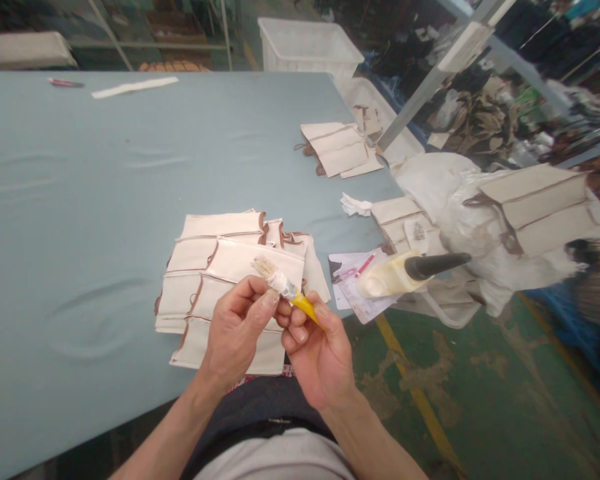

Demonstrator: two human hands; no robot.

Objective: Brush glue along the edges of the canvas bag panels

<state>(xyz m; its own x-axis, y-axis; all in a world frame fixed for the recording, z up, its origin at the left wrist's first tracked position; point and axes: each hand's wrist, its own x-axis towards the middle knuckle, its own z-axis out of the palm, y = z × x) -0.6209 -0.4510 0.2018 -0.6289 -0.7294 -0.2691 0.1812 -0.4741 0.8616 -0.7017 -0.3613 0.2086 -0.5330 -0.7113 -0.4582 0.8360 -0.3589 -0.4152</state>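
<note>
A paintbrush with a yellow handle (307, 308) and whitish, caked bristles is held in front of me, bristles toward the upper left. My right hand (323, 357) has its fingers closed round the handle. At the base of the bristles, the thumb and fingers of my left hand (240, 327) pinch the brush. Below both hands lies a pile of cream fabric pieces (190, 257) with brown edging, overlapping on the blue-grey table (90, 200). To the right stands a pale bottle (385, 277) with a long black nozzle.
Papers with a pink pen (365, 265) lie under the bottle. More cream pieces (337, 148) rest at the table's right edge, near a metal post (430, 90). Plastic bags (440, 183) bulge beyond it. A white bin (310, 43) stands behind the table.
</note>
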